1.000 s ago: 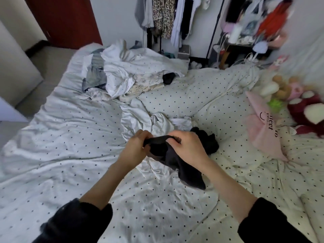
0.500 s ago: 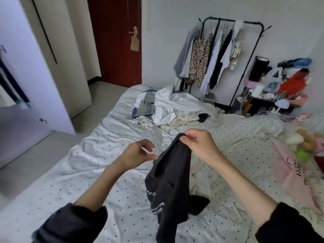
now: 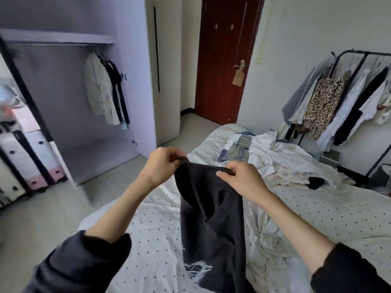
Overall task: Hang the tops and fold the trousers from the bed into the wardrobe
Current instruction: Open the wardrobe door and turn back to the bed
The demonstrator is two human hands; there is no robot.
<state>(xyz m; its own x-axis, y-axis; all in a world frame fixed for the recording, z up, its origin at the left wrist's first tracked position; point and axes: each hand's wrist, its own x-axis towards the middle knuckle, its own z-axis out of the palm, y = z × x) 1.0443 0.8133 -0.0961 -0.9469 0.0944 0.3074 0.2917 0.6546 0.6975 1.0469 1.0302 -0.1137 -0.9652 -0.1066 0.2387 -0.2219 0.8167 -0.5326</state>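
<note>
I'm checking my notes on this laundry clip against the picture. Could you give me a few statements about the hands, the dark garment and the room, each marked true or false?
1. Both hands grip the black garment by its top edge. True: the left hand and the right hand each hold it.
2. The garment lies flat on the bed. False: it hangs from the hands.
3. The wardrobe stands open with clothes hanging inside. True.
4. The red door is wide open. False: it is closed.
5. A pile of clothes remains on the bed. True.
</note>
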